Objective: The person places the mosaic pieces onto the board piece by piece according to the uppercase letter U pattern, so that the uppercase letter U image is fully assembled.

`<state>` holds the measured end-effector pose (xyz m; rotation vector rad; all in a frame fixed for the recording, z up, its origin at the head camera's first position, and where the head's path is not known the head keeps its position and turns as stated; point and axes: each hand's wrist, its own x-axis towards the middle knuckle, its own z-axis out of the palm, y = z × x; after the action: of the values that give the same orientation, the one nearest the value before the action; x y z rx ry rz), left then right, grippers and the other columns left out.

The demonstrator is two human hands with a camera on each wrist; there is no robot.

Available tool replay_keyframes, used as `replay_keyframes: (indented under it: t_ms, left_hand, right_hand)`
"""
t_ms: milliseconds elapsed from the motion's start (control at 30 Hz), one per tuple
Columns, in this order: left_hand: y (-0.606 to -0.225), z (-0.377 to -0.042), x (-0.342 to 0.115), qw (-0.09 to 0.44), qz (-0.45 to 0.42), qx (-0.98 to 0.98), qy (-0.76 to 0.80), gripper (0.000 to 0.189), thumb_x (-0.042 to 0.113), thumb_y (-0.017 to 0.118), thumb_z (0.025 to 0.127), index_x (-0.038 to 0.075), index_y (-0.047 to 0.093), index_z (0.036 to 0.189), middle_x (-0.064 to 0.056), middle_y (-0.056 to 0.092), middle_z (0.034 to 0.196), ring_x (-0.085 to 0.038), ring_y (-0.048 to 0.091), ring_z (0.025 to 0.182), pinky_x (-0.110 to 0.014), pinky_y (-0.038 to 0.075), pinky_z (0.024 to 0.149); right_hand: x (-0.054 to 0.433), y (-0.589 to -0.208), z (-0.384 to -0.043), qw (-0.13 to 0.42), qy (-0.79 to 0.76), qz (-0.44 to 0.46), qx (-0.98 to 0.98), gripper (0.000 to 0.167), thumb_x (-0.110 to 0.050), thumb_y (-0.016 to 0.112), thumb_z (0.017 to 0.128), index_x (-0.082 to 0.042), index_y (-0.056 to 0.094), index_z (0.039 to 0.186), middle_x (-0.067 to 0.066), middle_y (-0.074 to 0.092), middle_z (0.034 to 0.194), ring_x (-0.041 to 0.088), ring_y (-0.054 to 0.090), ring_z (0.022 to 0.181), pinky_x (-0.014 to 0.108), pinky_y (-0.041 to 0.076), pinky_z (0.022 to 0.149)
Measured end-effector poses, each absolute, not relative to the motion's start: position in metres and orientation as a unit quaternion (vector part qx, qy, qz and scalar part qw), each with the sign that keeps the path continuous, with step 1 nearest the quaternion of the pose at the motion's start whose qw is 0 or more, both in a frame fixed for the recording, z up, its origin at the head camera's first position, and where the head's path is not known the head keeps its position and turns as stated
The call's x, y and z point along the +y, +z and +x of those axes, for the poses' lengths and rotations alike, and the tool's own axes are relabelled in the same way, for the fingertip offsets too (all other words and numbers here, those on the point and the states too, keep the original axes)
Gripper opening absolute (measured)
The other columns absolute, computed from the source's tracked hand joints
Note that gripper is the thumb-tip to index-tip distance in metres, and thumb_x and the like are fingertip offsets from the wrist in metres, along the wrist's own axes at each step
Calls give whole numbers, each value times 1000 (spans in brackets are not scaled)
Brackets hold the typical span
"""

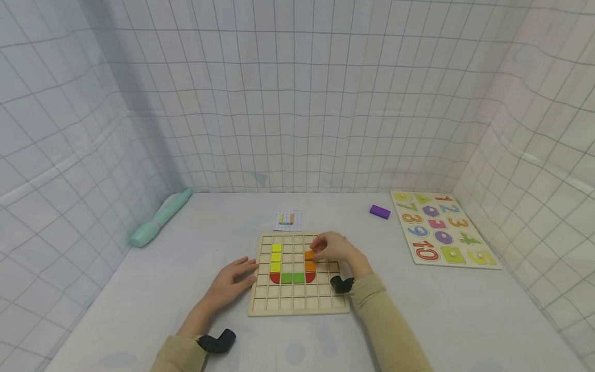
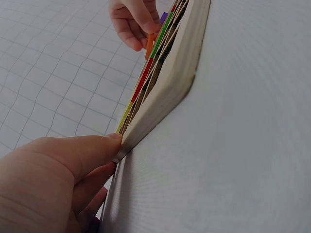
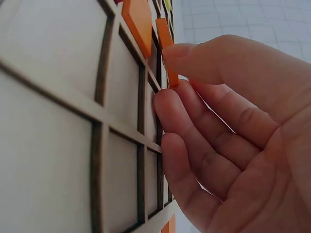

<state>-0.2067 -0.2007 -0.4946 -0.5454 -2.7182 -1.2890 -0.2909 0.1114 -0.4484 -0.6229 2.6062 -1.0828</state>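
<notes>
A wooden grid board lies on the table with a U of coloured tiles on it. Yellow tiles form the left side, red rounded corners and green tiles the bottom. One orange tile sits above the right red corner. My right hand pinches another orange tile between thumb and fingers; it stands tilted, close over the cell beyond the seated orange one. My left hand rests at the board's left edge, its fingers loosely extended and the thumb touching the rim.
Behind the board lies a small pattern card showing a coloured U. A purple block is at the back right, near a number-and-shape puzzle board. A turquoise mallet-like object lies at the far left. Gridded cloth walls enclose the table.
</notes>
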Motion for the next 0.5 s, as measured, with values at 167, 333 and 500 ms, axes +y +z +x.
replay_keyframes:
  t_ms: [167, 333, 500]
  left_hand:
    - [-495, -207, -200, 42, -178, -889, -419, 37, 24, 66, 89, 6, 63, 121, -9, 54, 133, -36, 36, 132, -55, 28, 106]
    - [-494, -207, -200, 43, -177, -890, -419, 37, 23, 66, 88, 6, 64, 121, -10, 55, 132, -36, 36, 132, -55, 28, 106]
    - [-494, -206, -200, 44, -177, -889, -419, 37, 23, 66, 88, 6, 64, 121, -10, 55, 132, -37, 36, 131, -55, 28, 106]
  right_hand:
    - [111, -449, -290, 126, -378, -215, 892, 22, -9, 76, 76, -6, 68, 96, -2, 64, 83, 12, 58, 76, 25, 51, 71]
    - [112, -447, -288, 126, -382, -219, 889, 23, -8, 76, 76, -4, 67, 96, -1, 64, 83, 11, 58, 75, 25, 51, 71]
    - [113, -444, -288, 124, -376, -224, 891, 25, -9, 77, 77, -3, 67, 99, -1, 65, 86, 11, 59, 78, 26, 51, 73]
